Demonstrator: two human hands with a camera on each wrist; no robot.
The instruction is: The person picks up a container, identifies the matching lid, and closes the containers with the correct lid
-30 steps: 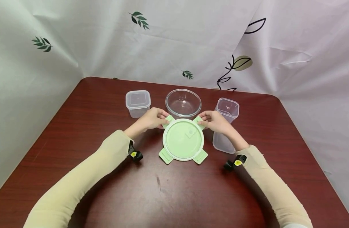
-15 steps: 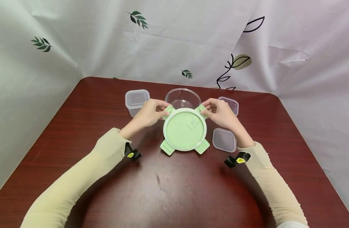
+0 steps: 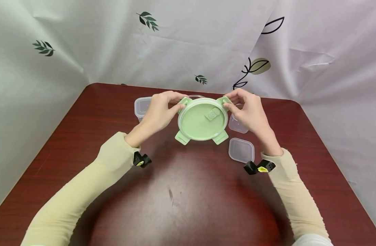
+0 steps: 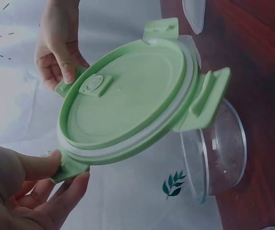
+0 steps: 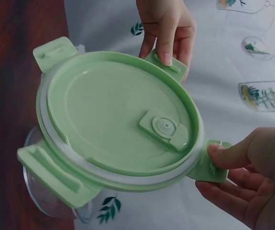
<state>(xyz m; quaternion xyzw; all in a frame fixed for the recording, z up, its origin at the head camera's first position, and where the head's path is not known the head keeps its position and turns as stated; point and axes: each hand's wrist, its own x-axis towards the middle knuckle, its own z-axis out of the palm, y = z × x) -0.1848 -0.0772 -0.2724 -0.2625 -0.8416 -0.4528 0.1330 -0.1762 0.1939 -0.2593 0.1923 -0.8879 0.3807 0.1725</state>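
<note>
Raised above the table, a round green lid (image 3: 202, 122) has a clip flap at each of several sides and a white sealing ring along its edge. My left hand (image 3: 159, 111) pinches one far flap between thumb and fingers. On the opposite side, my right hand (image 3: 248, 108) pinches the other far flap the same way. The lid tilts, its near flaps hanging lower. Behind it stands a round glass bowl (image 4: 226, 148), apart from the lid; in the head view only a sliver of its rim shows over the lid.
A lidded clear plastic box (image 3: 142, 105) stands at the back left, partly behind my left hand. A clear plastic container (image 3: 238, 125) is partly covered by my right hand. In front of it lies a squarish clear lid (image 3: 241, 150) on the brown table (image 3: 188, 205).
Both hands have lifted the green lid up and away from me, and it tilts more. It now covers most of the glass bowl in the head view.
</note>
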